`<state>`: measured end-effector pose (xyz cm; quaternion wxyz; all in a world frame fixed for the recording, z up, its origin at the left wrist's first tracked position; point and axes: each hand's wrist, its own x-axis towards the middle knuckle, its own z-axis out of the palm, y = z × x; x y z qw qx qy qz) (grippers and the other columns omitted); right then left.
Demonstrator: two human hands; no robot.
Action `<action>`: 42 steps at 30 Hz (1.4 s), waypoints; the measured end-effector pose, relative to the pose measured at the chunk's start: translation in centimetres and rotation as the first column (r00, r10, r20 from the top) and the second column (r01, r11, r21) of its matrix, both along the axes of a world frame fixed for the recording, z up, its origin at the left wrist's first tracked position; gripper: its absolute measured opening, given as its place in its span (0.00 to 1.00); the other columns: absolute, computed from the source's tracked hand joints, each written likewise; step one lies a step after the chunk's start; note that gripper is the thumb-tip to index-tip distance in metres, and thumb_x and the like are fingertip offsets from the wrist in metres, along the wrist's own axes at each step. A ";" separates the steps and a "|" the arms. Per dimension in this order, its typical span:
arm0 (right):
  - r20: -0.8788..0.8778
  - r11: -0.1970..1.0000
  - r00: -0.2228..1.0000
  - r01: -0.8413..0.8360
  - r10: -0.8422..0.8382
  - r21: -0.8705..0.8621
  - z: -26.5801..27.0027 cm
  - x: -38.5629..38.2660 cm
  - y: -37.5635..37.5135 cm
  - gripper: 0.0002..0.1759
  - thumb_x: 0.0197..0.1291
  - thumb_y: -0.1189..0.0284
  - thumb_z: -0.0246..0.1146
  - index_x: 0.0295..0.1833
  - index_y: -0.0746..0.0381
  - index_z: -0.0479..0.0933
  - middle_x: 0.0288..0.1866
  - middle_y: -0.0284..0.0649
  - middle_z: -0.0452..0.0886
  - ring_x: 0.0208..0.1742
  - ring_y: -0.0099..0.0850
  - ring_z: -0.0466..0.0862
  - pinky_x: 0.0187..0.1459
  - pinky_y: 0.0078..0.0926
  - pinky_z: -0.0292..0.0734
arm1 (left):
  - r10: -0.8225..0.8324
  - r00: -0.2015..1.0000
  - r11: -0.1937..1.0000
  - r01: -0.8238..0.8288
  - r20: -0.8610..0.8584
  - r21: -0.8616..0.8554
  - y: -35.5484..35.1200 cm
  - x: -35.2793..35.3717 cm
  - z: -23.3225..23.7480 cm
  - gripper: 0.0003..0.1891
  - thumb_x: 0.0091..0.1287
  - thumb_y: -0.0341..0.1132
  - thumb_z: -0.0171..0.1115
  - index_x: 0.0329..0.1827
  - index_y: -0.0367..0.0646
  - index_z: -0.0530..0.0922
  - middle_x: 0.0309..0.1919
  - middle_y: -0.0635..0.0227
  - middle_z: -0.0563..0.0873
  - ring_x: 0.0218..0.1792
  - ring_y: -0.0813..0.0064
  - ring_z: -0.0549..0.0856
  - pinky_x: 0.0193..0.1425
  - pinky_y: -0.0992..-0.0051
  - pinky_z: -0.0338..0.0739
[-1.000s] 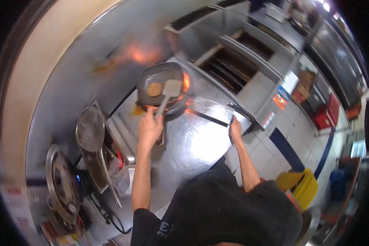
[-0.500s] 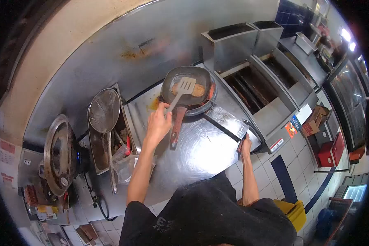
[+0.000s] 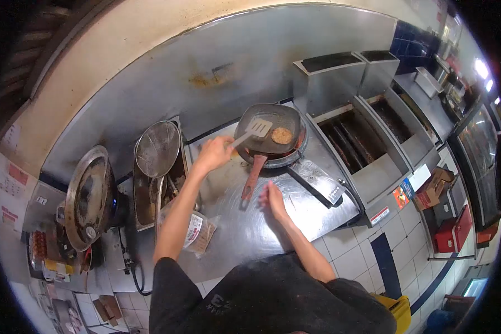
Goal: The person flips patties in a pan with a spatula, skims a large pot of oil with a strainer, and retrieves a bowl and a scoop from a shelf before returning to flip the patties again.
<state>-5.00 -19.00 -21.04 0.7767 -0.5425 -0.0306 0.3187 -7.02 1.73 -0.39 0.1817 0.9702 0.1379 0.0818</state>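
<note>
My left hand (image 3: 215, 154) is closed around the handle of a slotted spatula (image 3: 259, 127). The spatula's blade is over the left part of a square frying pan (image 3: 267, 146), beside a browned round patty (image 3: 281, 135). My right hand (image 3: 273, 200) is a little blurred, with its fingers apart and nothing in them. It hovers over the steel counter, just right of the pan's reddish-brown handle (image 3: 251, 179). Under the pan is a round burner (image 3: 295, 158) with an orange glow at its edge.
A long-handled strainer (image 3: 158, 149) lies across a steel tray (image 3: 145, 206) on the left. Farther left leans a large round metal lid or pan (image 3: 87, 197). Deep fryers (image 3: 348, 139) stand to the right. Near my left forearm is a plastic packet (image 3: 197, 231).
My right hand has left the control box at the counter's right edge and moved left towards the pan handle. The spatula has shifted off the patty to the left.
</note>
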 end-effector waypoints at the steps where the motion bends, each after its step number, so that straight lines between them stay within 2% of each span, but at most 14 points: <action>1: -0.024 0.998 0.998 0.055 -0.056 -0.014 0.4 0.2 0.4 0.24 0.71 0.49 0.47 0.38 0.59 0.73 0.25 0.32 0.74 0.22 0.23 0.72 0.22 0.21 0.68 | -0.011 1.000 1.000 0.011 -0.005 0.008 -0.4 0.2 -1.0 0.16 0.64 0.37 0.59 0.53 0.44 0.79 0.42 0.49 0.85 0.46 0.48 0.83 0.53 0.59 0.75; 4: -0.081 0.945 0.942 0.319 -0.324 -0.073 -3.4 0.5 -1.5 0.23 0.71 0.50 0.46 0.37 0.60 0.72 0.24 0.34 0.73 0.21 0.24 0.73 0.22 0.23 0.68 | 0.030 0.996 0.999 -0.028 0.081 -0.032 -1.9 -0.1 -2.6 0.16 0.64 0.37 0.59 0.53 0.45 0.79 0.42 0.50 0.85 0.45 0.49 0.83 0.52 0.58 0.75; 5: -0.073 0.892 0.893 0.432 -0.443 -0.135 -5.8 0.9 -3.7 0.19 0.70 0.54 0.46 0.35 0.57 0.69 0.21 0.31 0.68 0.17 0.21 0.67 0.17 0.20 0.63 | 0.082 0.996 0.993 -0.078 0.040 -0.090 -2.5 -0.5 -2.7 0.16 0.64 0.37 0.58 0.53 0.43 0.79 0.45 0.50 0.84 0.49 0.48 0.82 0.55 0.58 0.73; 8: -0.094 0.616 0.613 0.753 -0.784 -0.231 -10.0 3.2 -12.6 0.14 0.69 0.60 0.46 0.31 0.54 0.64 0.18 0.28 0.62 0.13 0.18 0.62 0.11 0.18 0.56 | 0.135 0.991 0.981 -0.133 0.006 -0.138 -2.8 -1.5 -3.7 0.16 0.65 0.36 0.57 0.54 0.42 0.78 0.48 0.50 0.83 0.52 0.47 0.80 0.59 0.57 0.72; 10: 0.133 0.511 0.559 0.814 -0.818 -0.278 -10.0 4.8 -16.4 0.16 0.71 0.59 0.47 0.38 0.60 0.66 0.19 0.31 0.65 0.14 0.20 0.67 0.13 0.18 0.62 | 0.161 0.987 0.977 -0.156 0.027 -0.146 -2.5 -1.5 -4.7 0.16 0.65 0.36 0.57 0.54 0.44 0.78 0.47 0.50 0.84 0.51 0.47 0.81 0.57 0.56 0.72; 12: 0.135 0.510 0.524 0.851 -0.841 -0.124 -9.4 6.3 -17.4 0.19 0.72 0.57 0.47 0.40 0.62 0.68 0.20 0.33 0.68 0.14 0.23 0.70 0.14 0.20 0.67 | 0.183 0.983 0.966 -0.178 0.010 -0.189 -2.9 -1.4 -4.8 0.16 0.65 0.36 0.57 0.54 0.45 0.78 0.46 0.50 0.84 0.50 0.47 0.81 0.56 0.56 0.73; 16: 0.201 0.658 0.705 0.708 -0.680 -0.257 -9.6 7.6 -19.1 0.19 0.72 0.58 0.48 0.42 0.64 0.69 0.20 0.35 0.69 0.15 0.24 0.72 0.15 0.22 0.70 | 0.201 0.977 0.959 -0.183 0.066 -0.216 -2.9 -1.2 -5.2 0.15 0.64 0.36 0.57 0.54 0.47 0.78 0.43 0.49 0.85 0.48 0.46 0.82 0.53 0.56 0.74; 30: 0.168 0.638 0.663 0.748 -0.730 -0.181 -10.4 7.7 -18.5 0.16 0.72 0.60 0.48 0.41 0.62 0.69 0.21 0.33 0.67 0.17 0.22 0.69 0.16 0.21 0.70 | 0.214 0.968 0.953 -0.176 0.135 -0.245 -3.4 -2.0 -5.3 0.15 0.64 0.36 0.57 0.53 0.45 0.78 0.41 0.48 0.85 0.46 0.45 0.82 0.52 0.55 0.75; 34: 0.093 0.624 0.646 0.759 -0.758 -0.183 -9.2 6.2 -18.2 0.18 0.71 0.56 0.47 0.41 0.61 0.68 0.22 0.32 0.67 0.17 0.21 0.70 0.15 0.20 0.69 | 0.213 0.965 0.960 -0.178 0.151 -0.215 -3.8 -2.8 -4.4 0.15 0.64 0.35 0.57 0.53 0.45 0.78 0.40 0.48 0.85 0.45 0.45 0.82 0.51 0.55 0.75; 36: -0.034 0.546 0.548 0.824 -0.836 -0.155 -8.1 4.1 -17.0 0.16 0.70 0.57 0.48 0.39 0.60 0.68 0.22 0.31 0.68 0.17 0.20 0.69 0.14 0.19 0.67 | 0.241 0.966 0.951 -0.216 0.091 -0.222 -4.6 -3.6 -2.7 0.15 0.64 0.35 0.57 0.54 0.44 0.78 0.40 0.48 0.85 0.45 0.46 0.83 0.51 0.57 0.75; 38: 0.052 0.680 0.695 0.715 -0.717 -0.164 -9.2 2.1 -14.6 0.15 0.70 0.57 0.49 0.38 0.58 0.69 0.22 0.30 0.67 0.16 0.19 0.67 0.13 0.17 0.63 | 0.260 0.965 0.942 -0.248 0.024 -0.228 -4.7 -3.2 -2.0 0.16 0.63 0.35 0.58 0.54 0.44 0.78 0.41 0.49 0.85 0.45 0.47 0.83 0.51 0.58 0.75; 40: -0.056 0.887 0.888 0.450 -0.457 -0.104 -6.1 -0.6 -9.7 0.15 0.70 0.57 0.50 0.39 0.57 0.70 0.22 0.29 0.68 0.16 0.19 0.66 0.14 0.16 0.61 | 0.196 0.971 0.969 -0.171 0.137 -0.176 -4.6 -2.7 -3.3 0.16 0.63 0.34 0.57 0.54 0.44 0.78 0.40 0.48 0.85 0.43 0.46 0.83 0.50 0.56 0.75; 41: -0.138 0.954 0.948 0.296 -0.286 0.051 -5.0 -1.6 -6.8 0.15 0.70 0.57 0.50 0.42 0.58 0.71 0.23 0.31 0.71 0.16 0.19 0.66 0.15 0.18 0.62 | 0.197 0.972 0.969 -0.172 0.132 -0.177 -4.4 -2.0 -4.2 0.16 0.63 0.34 0.57 0.54 0.44 0.78 0.40 0.48 0.85 0.43 0.46 0.83 0.50 0.56 0.75; 42: -0.061 0.995 0.994 0.089 -0.086 0.055 -3.8 -2.0 -4.3 0.19 0.70 0.54 0.51 0.45 0.59 0.71 0.28 0.34 0.75 0.22 0.23 0.73 0.22 0.23 0.71 | 0.182 0.970 0.973 -0.154 0.161 -0.171 -4.1 -1.0 -5.2 0.15 0.63 0.34 0.57 0.53 0.44 0.78 0.39 0.49 0.85 0.42 0.45 0.83 0.49 0.54 0.75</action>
